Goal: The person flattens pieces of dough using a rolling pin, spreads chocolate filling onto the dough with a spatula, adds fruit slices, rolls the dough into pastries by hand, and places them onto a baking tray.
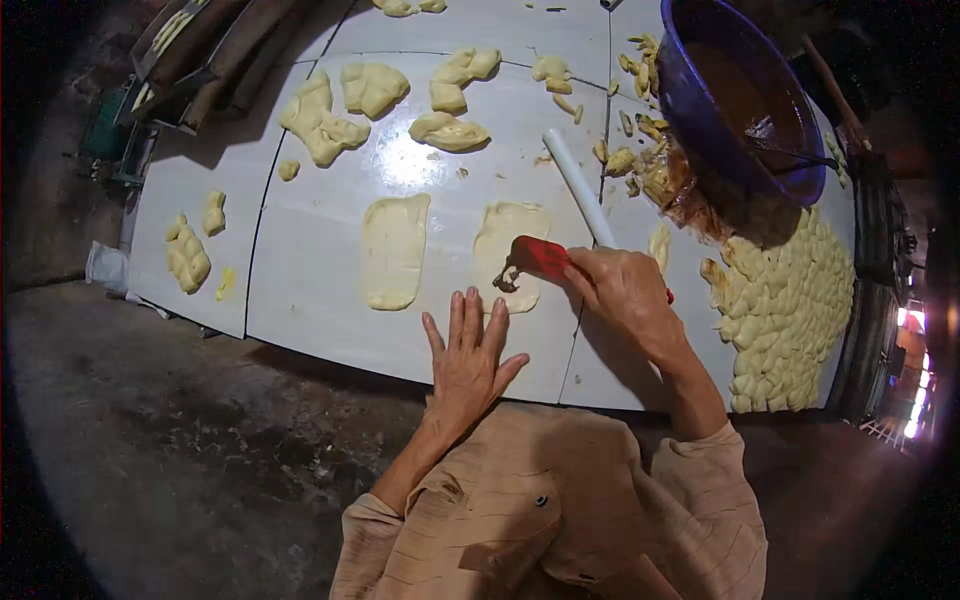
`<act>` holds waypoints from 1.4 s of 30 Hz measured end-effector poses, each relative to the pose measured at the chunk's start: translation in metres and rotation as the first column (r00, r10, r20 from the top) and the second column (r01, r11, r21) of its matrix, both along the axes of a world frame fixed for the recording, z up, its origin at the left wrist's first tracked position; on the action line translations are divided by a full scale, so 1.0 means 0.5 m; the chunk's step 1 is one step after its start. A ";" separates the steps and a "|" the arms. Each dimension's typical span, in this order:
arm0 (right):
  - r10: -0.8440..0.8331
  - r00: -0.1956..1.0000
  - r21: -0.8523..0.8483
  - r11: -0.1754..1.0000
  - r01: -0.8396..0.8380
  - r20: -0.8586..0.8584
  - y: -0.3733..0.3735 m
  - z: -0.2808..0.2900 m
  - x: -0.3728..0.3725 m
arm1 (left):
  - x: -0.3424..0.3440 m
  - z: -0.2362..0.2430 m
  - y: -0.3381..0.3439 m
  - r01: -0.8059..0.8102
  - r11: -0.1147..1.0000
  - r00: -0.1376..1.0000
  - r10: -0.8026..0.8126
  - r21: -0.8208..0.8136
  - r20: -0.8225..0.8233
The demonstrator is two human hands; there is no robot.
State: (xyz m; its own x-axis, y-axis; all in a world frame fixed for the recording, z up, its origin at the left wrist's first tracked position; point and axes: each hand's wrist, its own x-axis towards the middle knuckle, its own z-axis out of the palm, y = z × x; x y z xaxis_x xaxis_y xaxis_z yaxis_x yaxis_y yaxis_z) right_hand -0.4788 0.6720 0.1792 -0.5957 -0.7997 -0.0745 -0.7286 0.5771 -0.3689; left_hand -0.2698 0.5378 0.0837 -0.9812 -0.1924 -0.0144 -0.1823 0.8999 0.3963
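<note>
My right hand (625, 295) grips a red spatula (540, 255), its blade over a flattened dough rectangle (505, 225) where a smear of dark brown paste (507, 282) shows. My left hand (465, 355) lies with fingers spread on the white work surface (300, 350), its fingertips beside that rectangle's lower left edge. A second flattened rectangle (393, 250) of pale dough lies just to the left. A white rolling pin (580, 185) rests diagonally behind my right hand, partly hidden by it.
Dough lumps (325, 125) lie toward the back and left (187, 255). At right stand a purple basin (690, 70) of brown liquid and a large mass of small shaped dough pieces (790, 310), with scattered bits (660, 175) between. Dark trays (185, 70) sit at back left.
</note>
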 end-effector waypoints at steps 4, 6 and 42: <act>-0.058 0.994 -0.002 0.998 0.058 0.093 -0.013 0.030 0.041 | -0.053 0.016 0.002 0.016 1.000 0.999 -0.016 0.006 -0.046; -0.090 0.981 0.045 0.996 0.083 0.173 -0.003 0.012 0.046 | -0.089 0.028 0.006 0.027 1.000 0.998 -0.027 -0.003 -0.055; -0.253 0.920 0.141 0.942 0.305 -0.299 0.314 0.072 -0.635 | -0.029 0.003 -0.016 0.019 0.994 0.993 -0.006 -0.108 0.115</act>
